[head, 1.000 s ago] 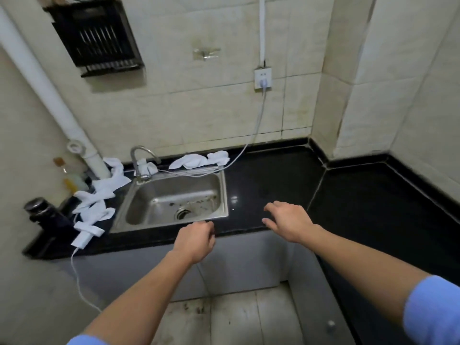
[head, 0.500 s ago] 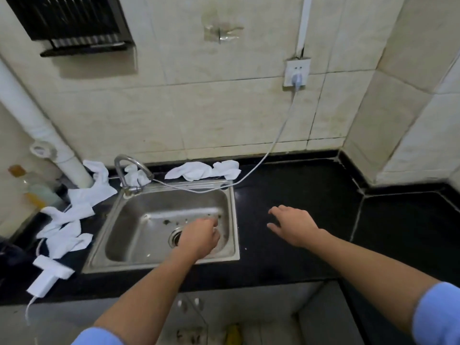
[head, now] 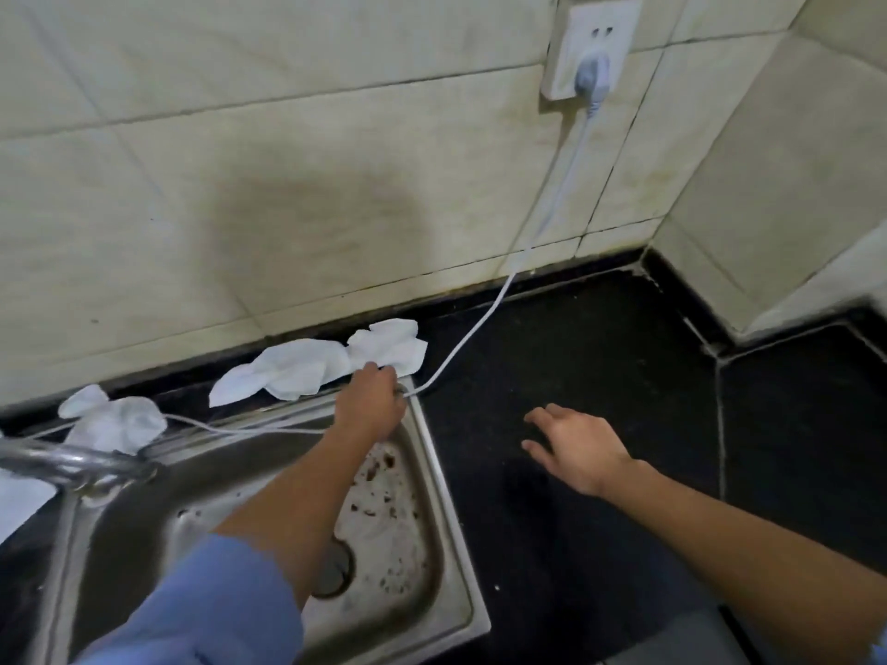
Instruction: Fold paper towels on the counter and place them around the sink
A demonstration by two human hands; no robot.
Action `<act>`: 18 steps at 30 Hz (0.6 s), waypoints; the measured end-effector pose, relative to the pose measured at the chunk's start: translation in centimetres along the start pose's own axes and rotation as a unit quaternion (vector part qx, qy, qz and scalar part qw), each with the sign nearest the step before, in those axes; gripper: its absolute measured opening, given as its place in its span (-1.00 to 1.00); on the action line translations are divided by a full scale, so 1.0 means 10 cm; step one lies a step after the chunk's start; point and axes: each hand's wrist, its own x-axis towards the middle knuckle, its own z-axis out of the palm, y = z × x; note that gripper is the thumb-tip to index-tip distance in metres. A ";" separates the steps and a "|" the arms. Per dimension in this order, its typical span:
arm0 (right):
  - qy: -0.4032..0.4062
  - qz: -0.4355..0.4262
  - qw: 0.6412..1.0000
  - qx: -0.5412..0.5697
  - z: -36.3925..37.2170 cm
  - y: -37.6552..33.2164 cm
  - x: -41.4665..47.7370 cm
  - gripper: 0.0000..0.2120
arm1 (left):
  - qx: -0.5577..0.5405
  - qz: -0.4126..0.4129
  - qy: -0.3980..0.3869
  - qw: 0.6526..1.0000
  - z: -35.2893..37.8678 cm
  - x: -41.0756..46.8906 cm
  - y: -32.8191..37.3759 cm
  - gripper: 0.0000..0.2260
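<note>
Left fingers (head: 381,379): curled in at the front edge of a crumpled white paper towel (head: 391,345). It cannot be told if the towel, the cable or nothing at all is pinched.
Right fingers (head: 545,415): spread out and loose. Nothing is held.
Left hand (head: 369,405): stretched over the back right corner of the shiny steel sink (head: 453,511).
Right hand (head: 581,448): held just over the black stone counter (head: 600,357), to the right of the sink.
Towel reached for: laid at the back edge of the counter, between the sink's back rim and the tiled wall. It is touched on its left by a second crumpled paper towel (head: 288,371).
Other towel: a third crumpled paper towel (head: 115,419) is seen near the curved metal tap (head: 72,465), at the sink's back left corner.
Thin white cable (head: 480,324): plugged into the white wall socket (head: 593,45) and run down across the counter, past the left hand and along the sink's back rim.
Step in hand: most likely a towel is being picked up to be folded, as the towels look scrunched, not folded.
Next move: the towel should be pinched alone, with the cable left out. Then it can be carried to the bare counter on the right, pressed flat and folded with both hands.
Watch out: the cable could be dragged along.
</note>
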 end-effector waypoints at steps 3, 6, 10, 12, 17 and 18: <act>-0.012 0.022 1.000 0.012 0.14 0.08 0.17 -0.57 | 0.016 -0.012 0.009 1.000 0.15 0.43 -0.08 -0.68; -0.014 0.037 0.999 0.018 0.28 0.14 0.29 -0.58 | 0.045 -0.024 0.029 0.998 0.28 0.76 -0.13 -0.56; -0.028 0.047 0.998 0.027 0.40 0.20 0.35 -0.58 | 0.075 -0.056 -0.004 0.996 0.41 1.04 -0.22 -0.56; -0.035 0.050 0.998 0.032 0.43 0.23 0.34 -0.58 | 0.093 -0.064 0.004 0.994 0.44 1.09 -0.24 -0.70; -0.042 0.061 0.996 0.049 0.43 0.34 0.30 -0.60 | 0.000 -0.061 0.102 0.993 0.31 1.03 -0.18 -0.85; -0.043 0.064 0.996 0.054 0.41 0.37 0.28 -0.59 | -0.020 -0.046 0.120 0.992 0.26 0.99 -0.15 -0.87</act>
